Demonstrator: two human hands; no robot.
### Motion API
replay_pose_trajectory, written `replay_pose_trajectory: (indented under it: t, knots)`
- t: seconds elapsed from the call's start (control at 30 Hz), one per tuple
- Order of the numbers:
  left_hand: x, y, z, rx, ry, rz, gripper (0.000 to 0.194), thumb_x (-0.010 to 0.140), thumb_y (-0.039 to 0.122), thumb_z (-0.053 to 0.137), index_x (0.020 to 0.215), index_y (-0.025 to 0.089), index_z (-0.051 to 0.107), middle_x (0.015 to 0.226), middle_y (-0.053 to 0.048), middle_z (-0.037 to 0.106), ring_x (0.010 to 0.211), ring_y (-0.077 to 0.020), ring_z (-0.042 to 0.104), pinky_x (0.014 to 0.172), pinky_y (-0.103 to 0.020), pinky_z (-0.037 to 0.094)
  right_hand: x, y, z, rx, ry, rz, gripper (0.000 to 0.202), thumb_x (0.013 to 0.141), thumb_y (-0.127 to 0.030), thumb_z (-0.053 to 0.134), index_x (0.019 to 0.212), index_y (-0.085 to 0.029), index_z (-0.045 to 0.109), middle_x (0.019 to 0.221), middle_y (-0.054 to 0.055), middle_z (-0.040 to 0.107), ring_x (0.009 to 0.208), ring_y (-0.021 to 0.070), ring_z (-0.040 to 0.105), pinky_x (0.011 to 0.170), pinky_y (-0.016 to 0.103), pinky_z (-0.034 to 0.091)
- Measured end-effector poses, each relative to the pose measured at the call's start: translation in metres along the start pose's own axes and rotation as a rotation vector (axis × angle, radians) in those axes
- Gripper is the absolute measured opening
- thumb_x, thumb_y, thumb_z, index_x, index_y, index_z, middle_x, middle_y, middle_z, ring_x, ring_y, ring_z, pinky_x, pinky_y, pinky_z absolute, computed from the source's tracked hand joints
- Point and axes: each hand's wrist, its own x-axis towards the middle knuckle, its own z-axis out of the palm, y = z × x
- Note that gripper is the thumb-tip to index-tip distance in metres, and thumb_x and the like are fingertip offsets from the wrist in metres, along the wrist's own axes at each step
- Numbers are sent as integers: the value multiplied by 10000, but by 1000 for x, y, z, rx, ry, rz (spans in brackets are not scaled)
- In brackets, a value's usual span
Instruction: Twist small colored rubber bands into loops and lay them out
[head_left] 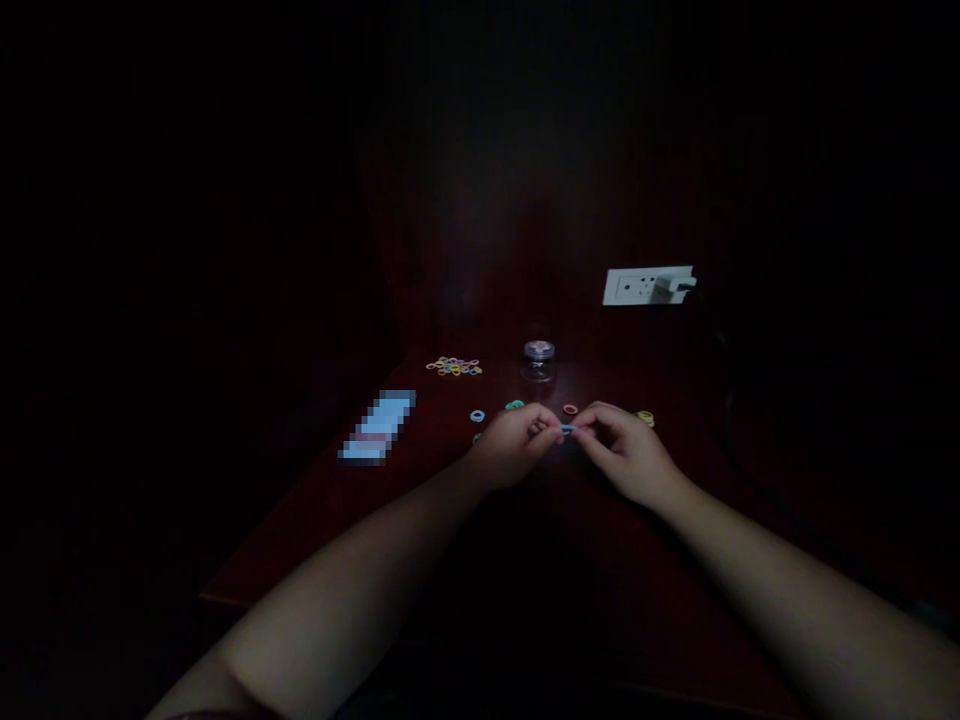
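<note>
Between my fingertips, just above the dark red table point(592, 580), is a small light blue hair tie point(568, 428). My left hand point(517, 445) pinches its left end, and my right hand point(630, 455) pinches the right end. Around them lie small groups of hair ties: light blue ones point(478, 416) to the left, green ones point(514, 405) behind my left hand, a red one point(571, 409) behind the gap between my hands, and yellow ones point(645, 418) beyond my right hand. Another green piece is partly hidden by my left hand.
A mixed pile of coloured hair ties point(454, 367) lies at the back left. A clear lidded jar point(538, 362) stands at the back. The blurred phone-like screen point(378, 427) lies left. A wall socket point(637, 287) holds a plug, with a dark cable running down the right.
</note>
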Motion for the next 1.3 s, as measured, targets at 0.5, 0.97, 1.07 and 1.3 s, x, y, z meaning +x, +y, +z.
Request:
replay_pose_trajectory:
  t: [0.5,0.97,1.07,1.3]
  knots:
    - [-3,5,0,44,-39,66,136,859,258,518,845,146,593,815,-16,630,714,-114,549,675,-230,428,1,3,0,109,22,102,154,849,-319,550,805,-181,603,726,31,590,663,161,531,601,277,421]
    - [-3,1,2,-5,14,52,130,855,269,527,890,156,582,817,-8,607,659,-90,518,597,-205,405,0,0,3,229,19,78,119,821,-298,583,787,-183,581,651,-3,524,588,134,478,555,254,392]
    - [-3,0,2,38,17,77,107,831,253,556,865,161,601,822,-12,609,707,-104,538,611,-210,417,-1,-1,3,332,32,123,145,833,-329,582,811,-185,581,677,11,570,605,142,513,565,259,410]
    - [-3,7,0,70,89,121,177,797,294,616,927,175,633,904,-25,648,769,-120,571,666,-234,447,0,-2,3,259,28,59,123,834,-293,579,795,-177,595,743,23,583,674,146,521,666,281,422]
